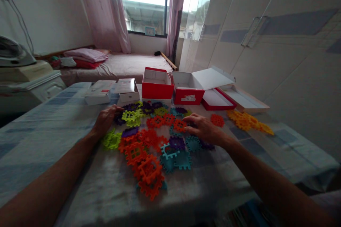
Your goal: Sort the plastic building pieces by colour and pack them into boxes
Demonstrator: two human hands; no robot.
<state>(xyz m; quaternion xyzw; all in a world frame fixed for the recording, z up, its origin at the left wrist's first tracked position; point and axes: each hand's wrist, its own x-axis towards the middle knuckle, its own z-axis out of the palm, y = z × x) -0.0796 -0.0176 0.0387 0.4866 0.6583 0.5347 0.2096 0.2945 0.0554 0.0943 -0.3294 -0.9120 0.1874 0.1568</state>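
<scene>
My left hand (pixel 106 120) is at the left of a pile of plastic interlocking tiles, its fingers stretched over a dark purple tile (pixel 119 119). Beside those fingers lies a yellow-green tile (pixel 129 116). Across the pile, my right hand (pixel 201 127) has thumb and fingers at the right edge of an orange square tile (pixel 180 125). Red-orange tiles (pixel 135 153) are heaped toward the front. Teal tiles (pixel 182 159) and a purple tile (pixel 177 143) lie right of them, and more yellow-green tiles (pixel 112 139) sit below my left hand.
Behind the pile stand an open red box (pixel 157 91), another red box (pixel 188 96) with its flap raised, and white boxes (pixel 98 98). A shallow red lid (pixel 220 105) lies at right. Yellow-orange tiles (pixel 242 120) and one orange tile (pixel 217 120) rest apart on the checked tablecloth (pixel 66 113).
</scene>
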